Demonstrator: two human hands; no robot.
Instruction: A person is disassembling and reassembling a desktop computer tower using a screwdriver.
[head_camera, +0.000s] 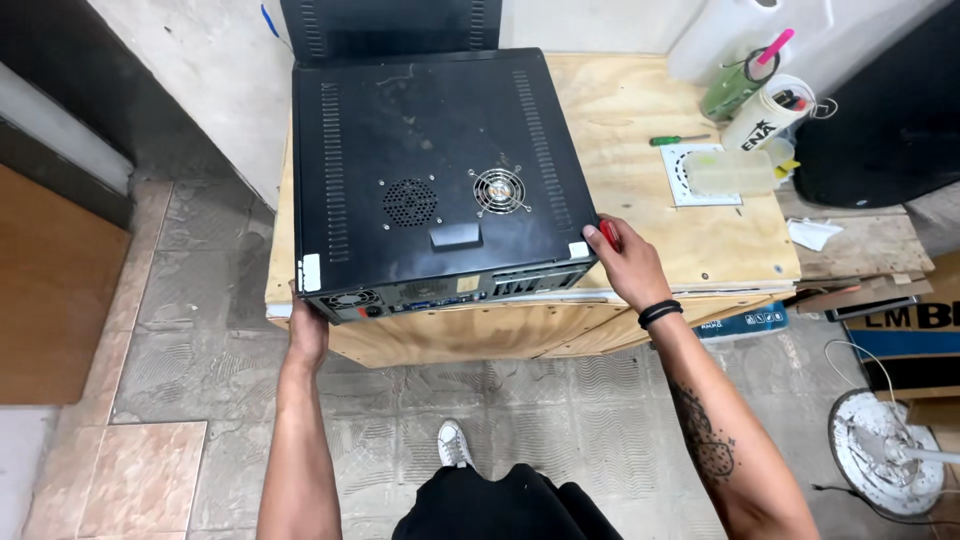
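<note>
**Black computer case gripped at both near corners**

Left hand (308, 335) at the near left corner of the computer case (435, 170), fingers mostly hidden under the edge, apparently closed on it. Case flat on its side across the plywood tabletop (650, 230), near end overhanging slightly. Dusty black sheet metal, rectangular, slotted vent strips down both long sides, a round perforated grille beside a wire fan guard. Right hand (625, 262) clasping the near right corner, fingers curled round something red (608, 232). Farther right: green-handled screwdriver (680, 140), white square drain grate (700, 175), white tube (765, 118).
</note>
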